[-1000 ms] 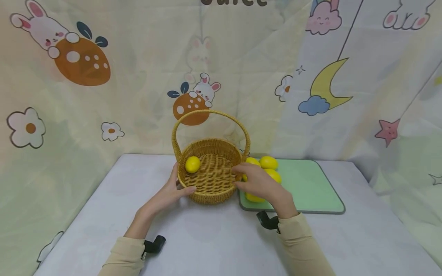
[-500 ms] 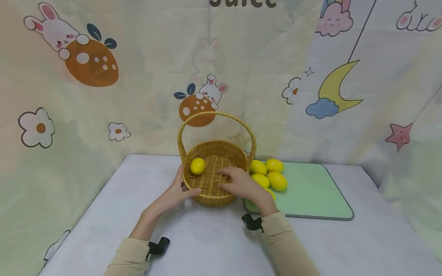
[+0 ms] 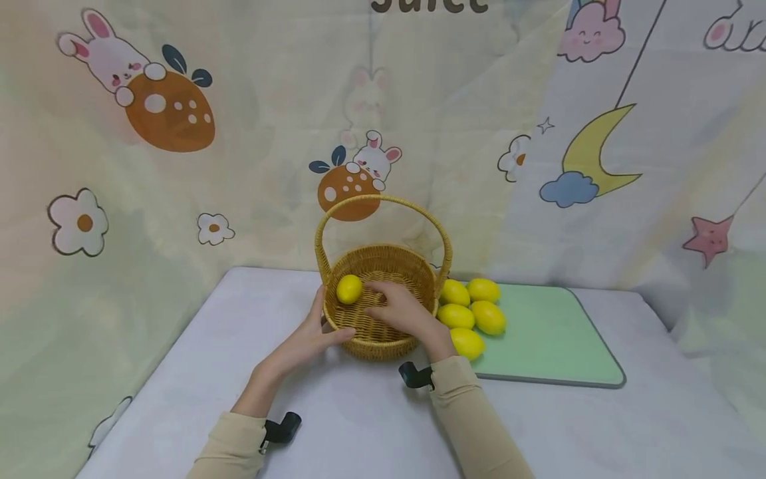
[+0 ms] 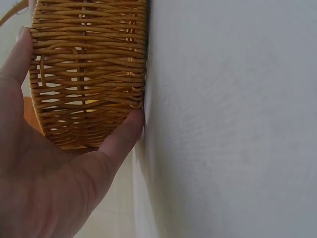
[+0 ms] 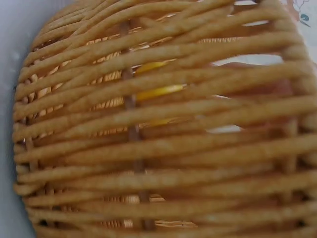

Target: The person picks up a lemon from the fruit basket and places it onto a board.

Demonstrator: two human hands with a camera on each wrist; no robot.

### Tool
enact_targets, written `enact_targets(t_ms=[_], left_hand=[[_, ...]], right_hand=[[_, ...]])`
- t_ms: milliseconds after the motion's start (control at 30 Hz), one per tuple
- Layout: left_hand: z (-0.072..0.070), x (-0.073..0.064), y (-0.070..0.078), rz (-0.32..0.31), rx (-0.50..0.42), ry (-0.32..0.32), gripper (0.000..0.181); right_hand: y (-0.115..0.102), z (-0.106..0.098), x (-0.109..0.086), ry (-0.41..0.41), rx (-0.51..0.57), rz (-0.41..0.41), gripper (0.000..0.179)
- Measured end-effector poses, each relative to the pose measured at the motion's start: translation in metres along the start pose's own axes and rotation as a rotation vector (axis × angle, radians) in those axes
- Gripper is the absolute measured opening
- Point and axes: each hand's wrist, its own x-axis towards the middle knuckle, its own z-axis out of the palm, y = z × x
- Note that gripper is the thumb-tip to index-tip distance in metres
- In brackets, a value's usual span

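A wicker basket (image 3: 379, 351) with a tall arched handle stands on the table. Inside it, at the left wall, lies one yellow lemon (image 3: 350, 289). My left hand (image 3: 306, 343) holds the basket's left side, its thumb at the front and fingers spread along the woven wall. In the left wrist view that hand (image 4: 64, 173) spans the wall from rim to base. Over the right rim, my right hand (image 3: 402, 309) reaches into the basket, thumb and fingers apart, fingertips just right of the lemon. The right wrist view is filled by the woven wall (image 5: 163, 148), with yellow showing through gaps.
Several lemons (image 3: 457, 317) lie right of the basket at the left part of a green board (image 3: 550, 336) with a grey edge. Behind the white-covered table (image 3: 347, 419) hangs a printed cloth (image 3: 263, 146).
My right hand has moved left from the basket's right rim, deeper inside towards the lemon. The lemons on the board show more fully. My left hand keeps its hold; the whole view has shifted slightly.
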Motion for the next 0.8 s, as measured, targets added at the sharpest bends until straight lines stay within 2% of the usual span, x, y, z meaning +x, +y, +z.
enact_targets(t_ms=[400,600,800], left_hand=[[0.001,-0.001,-0.001,0.014,-0.011,0.007,0.115],[0.0,-0.002,0.0,0.01,-0.008,0.014,0.115],[0.0,-0.002,0.0,0.014,0.005,0.026,0.115]], right_hand=[[-0.001,0.005,0.015,-0.034,0.043,-0.005,0.061],[-0.001,0.011,0.022,-0.11,-0.056,-0.024,0.068],[-0.001,0.018,0.029,-0.129,-0.195,-0.064,0.073]])
